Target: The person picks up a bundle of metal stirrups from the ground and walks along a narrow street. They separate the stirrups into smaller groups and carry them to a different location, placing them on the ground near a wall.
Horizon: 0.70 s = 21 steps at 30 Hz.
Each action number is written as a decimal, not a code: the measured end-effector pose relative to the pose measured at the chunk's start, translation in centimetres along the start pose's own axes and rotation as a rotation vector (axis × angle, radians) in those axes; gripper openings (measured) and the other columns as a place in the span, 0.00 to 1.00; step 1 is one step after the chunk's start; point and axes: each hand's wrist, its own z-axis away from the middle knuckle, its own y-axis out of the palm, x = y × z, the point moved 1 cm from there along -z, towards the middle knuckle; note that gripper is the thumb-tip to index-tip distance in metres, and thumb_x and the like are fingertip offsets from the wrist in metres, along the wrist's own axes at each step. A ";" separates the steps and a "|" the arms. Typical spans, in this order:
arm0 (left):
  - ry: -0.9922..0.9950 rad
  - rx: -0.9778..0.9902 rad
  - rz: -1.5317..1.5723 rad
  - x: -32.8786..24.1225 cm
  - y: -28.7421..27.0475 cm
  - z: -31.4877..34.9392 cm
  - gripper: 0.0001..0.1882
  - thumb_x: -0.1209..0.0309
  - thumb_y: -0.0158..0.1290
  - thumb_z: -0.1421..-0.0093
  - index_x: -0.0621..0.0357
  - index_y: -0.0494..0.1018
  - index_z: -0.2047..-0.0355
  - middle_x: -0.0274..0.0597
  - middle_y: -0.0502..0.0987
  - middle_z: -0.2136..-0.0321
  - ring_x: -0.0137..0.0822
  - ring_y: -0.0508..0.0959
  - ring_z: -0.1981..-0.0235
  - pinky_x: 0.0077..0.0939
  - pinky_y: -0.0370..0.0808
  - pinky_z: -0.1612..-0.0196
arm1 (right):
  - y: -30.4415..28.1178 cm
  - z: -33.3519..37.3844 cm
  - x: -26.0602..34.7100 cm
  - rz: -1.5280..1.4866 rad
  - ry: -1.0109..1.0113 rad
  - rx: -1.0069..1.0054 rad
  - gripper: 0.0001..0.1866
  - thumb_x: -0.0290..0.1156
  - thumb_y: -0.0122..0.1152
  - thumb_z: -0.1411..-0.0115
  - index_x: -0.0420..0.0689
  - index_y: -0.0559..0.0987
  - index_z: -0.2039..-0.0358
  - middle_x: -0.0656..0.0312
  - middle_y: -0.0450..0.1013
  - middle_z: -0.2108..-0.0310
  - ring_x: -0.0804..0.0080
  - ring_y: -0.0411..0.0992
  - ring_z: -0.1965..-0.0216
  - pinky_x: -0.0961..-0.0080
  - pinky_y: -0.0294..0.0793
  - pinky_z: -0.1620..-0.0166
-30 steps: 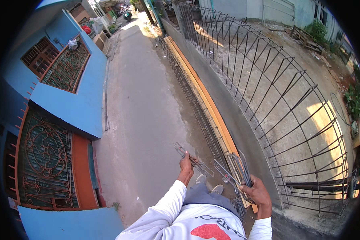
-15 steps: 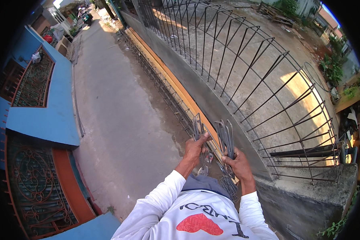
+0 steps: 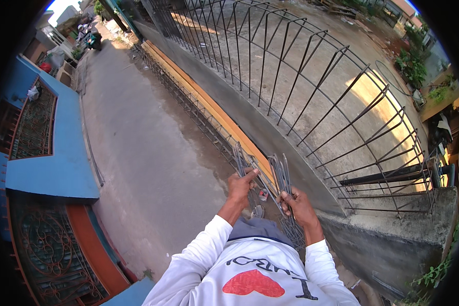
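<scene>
My left hand (image 3: 239, 189) is closed round a small bundle of thin bent steel rods (image 3: 240, 157), which look like rebar stirrups. A second bundle of bent stirrups (image 3: 279, 171) stands up out of my right hand (image 3: 299, 207), its fingers wrapped round the lower part. Both bundles are held in front of my waist, side by side and apart at the top. Below my right hand lies a heap of similar bent rods (image 3: 292, 232), partly hidden by my hand and clothes. Long orange-yellow planks (image 3: 209, 104) run along the ground just beyond my hands.
Beside the planks lies a long rebar cage (image 3: 186, 104). To the right, a low concrete wall (image 3: 392, 232) carries an upright frame of bent rebar (image 3: 319, 97). A motorcycle with a rider (image 3: 91, 38) is up the lane (image 3: 132, 153). A blue house wall (image 3: 56, 168) borders the left.
The motorcycle appears larger and closer down the lane. The view has shifted slightly. Both hands keep their bundles, with the right hand's fingers curled a little more round its bundle.
</scene>
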 end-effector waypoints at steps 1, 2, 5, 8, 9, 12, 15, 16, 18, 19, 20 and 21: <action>0.012 0.004 -0.012 -0.2 -0.1 0.1 0.13 0.71 0.64 0.39 0.66 0.77 0.58 0.39 0.82 0.69 0.21 0.71 0.78 0.16 0.71 0.74 | -0.1 -0.1 0.0 0.000 -0.004 -0.020 0.09 0.34 0.55 0.29 0.41 0.76 0.60 0.64 0.75 0.73 0.85 0.64 0.80 0.86 0.62 0.79; 0.024 0.009 -0.024 -0.4 -0.2 0.2 0.13 0.71 0.63 0.39 0.66 0.77 0.57 0.39 0.82 0.69 0.21 0.70 0.78 0.16 0.70 0.74 | -0.4 -0.2 0.0 -0.011 0.005 -0.050 0.09 0.34 0.54 0.28 0.41 0.76 0.61 0.64 0.75 0.73 0.85 0.65 0.80 0.86 0.63 0.80; 0.062 0.068 -0.060 -0.9 -0.3 0.5 0.15 0.70 0.63 0.38 0.68 0.76 0.56 0.40 0.82 0.69 0.21 0.70 0.78 0.17 0.69 0.74 | -2.0 -1.0 -0.9 -0.007 0.039 -0.150 0.10 0.33 0.51 0.28 0.40 0.75 0.61 0.62 0.76 0.72 0.84 0.65 0.79 0.84 0.64 0.79; 0.075 0.162 -0.057 -1.3 -0.4 0.7 0.15 0.70 0.62 0.37 0.69 0.76 0.56 0.42 0.82 0.68 0.22 0.69 0.78 0.17 0.68 0.74 | -3.6 -2.5 -2.2 0.043 0.084 -0.225 0.11 0.34 0.51 0.28 0.39 0.76 0.59 0.62 0.76 0.70 0.83 0.66 0.77 0.82 0.65 0.78; 0.067 0.171 -0.064 -1.5 -0.3 0.8 0.14 0.70 0.62 0.37 0.69 0.76 0.56 0.42 0.82 0.68 0.22 0.68 0.79 0.17 0.68 0.74 | -3.9 -2.7 -2.4 0.030 0.086 -0.219 0.11 0.34 0.50 0.28 0.39 0.76 0.59 0.62 0.76 0.70 0.83 0.66 0.77 0.82 0.65 0.78; 0.037 0.193 -0.085 -1.5 0.3 1.0 0.14 0.71 0.61 0.37 0.69 0.76 0.56 0.43 0.82 0.67 0.22 0.68 0.79 0.18 0.68 0.73 | -4.2 -3.0 -3.1 -0.137 0.093 -0.142 0.13 0.36 0.49 0.27 0.39 0.76 0.59 0.60 0.77 0.69 0.80 0.69 0.76 0.81 0.68 0.76; -0.008 0.193 -0.107 -0.7 0.8 0.5 0.14 0.71 0.61 0.37 0.68 0.76 0.56 0.43 0.82 0.67 0.22 0.68 0.79 0.19 0.68 0.73 | -3.0 -2.0 -2.4 -0.326 0.079 -0.033 0.14 0.39 0.51 0.27 0.39 0.74 0.57 0.57 0.78 0.68 0.74 0.73 0.75 0.76 0.72 0.72; -0.022 0.190 -0.115 0.0 0.8 0.0 0.14 0.71 0.60 0.37 0.68 0.76 0.56 0.43 0.82 0.67 0.22 0.68 0.79 0.19 0.68 0.73 | -2.6 -1.6 -2.0 -0.382 0.072 0.005 0.15 0.40 0.51 0.27 0.39 0.74 0.55 0.56 0.78 0.67 0.71 0.74 0.75 0.74 0.74 0.71; -0.042 0.179 -0.145 0.9 1.1 -0.5 0.13 0.70 0.60 0.37 0.68 0.76 0.56 0.43 0.82 0.67 0.22 0.68 0.79 0.19 0.67 0.73 | -2.7 -1.7 -2.9 -0.511 0.061 0.082 0.17 0.42 0.52 0.27 0.38 0.74 0.53 0.55 0.79 0.67 0.68 0.76 0.73 0.71 0.76 0.68; -0.049 0.172 -0.169 1.3 1.2 -0.7 0.13 0.70 0.60 0.36 0.67 0.76 0.56 0.43 0.82 0.67 0.23 0.68 0.79 0.20 0.67 0.73 | -2.7 -1.7 -3.2 -0.575 0.055 0.119 0.18 0.42 0.52 0.27 0.38 0.74 0.52 0.55 0.79 0.66 0.66 0.77 0.72 0.70 0.77 0.66; -0.056 0.163 -0.192 1.6 1.4 -0.9 0.13 0.70 0.60 0.36 0.67 0.76 0.56 0.43 0.82 0.67 0.23 0.68 0.79 0.20 0.67 0.73 | -2.8 -1.6 -3.5 -0.580 0.048 0.139 0.18 0.42 0.52 0.28 0.38 0.74 0.52 0.55 0.79 0.66 0.66 0.78 0.71 0.70 0.78 0.66; -0.058 0.171 -0.204 1.8 1.4 -0.9 0.13 0.70 0.60 0.36 0.67 0.77 0.56 0.43 0.82 0.66 0.23 0.68 0.79 0.20 0.67 0.73 | -2.5 -1.4 -3.4 -0.587 0.047 0.158 0.18 0.42 0.52 0.28 0.38 0.74 0.51 0.55 0.79 0.66 0.66 0.79 0.69 0.70 0.79 0.65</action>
